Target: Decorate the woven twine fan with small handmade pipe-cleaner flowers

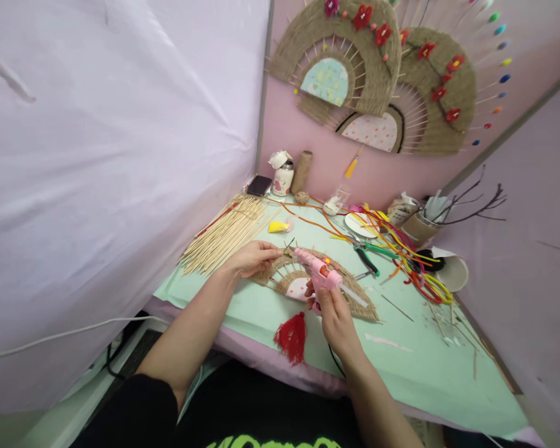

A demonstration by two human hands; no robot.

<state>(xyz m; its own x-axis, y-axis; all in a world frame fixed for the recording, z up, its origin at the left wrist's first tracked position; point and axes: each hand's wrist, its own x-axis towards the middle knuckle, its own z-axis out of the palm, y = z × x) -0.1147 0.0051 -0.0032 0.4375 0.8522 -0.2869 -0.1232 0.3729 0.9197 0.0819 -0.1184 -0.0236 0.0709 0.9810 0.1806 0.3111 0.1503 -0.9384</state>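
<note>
My right hand (333,314) is closed round the grip of a pink glue gun (318,272), whose nozzle points left toward my left hand. My left hand (254,257) pinches something small at the left edge of a woven jute fan (354,292) lying flat on the mint-green table (415,361). What the left fingers hold is too small to name. A red tassel (292,338) hangs at the table's front edge, below the fan.
A pile of thin wooden sticks (226,231) lies at the left. Coloured pipe cleaners (401,249), green pliers (366,260), cups, a twine roll (301,172) and a phone (259,185) crowd the back. Finished fans (378,68) hang on the pink wall.
</note>
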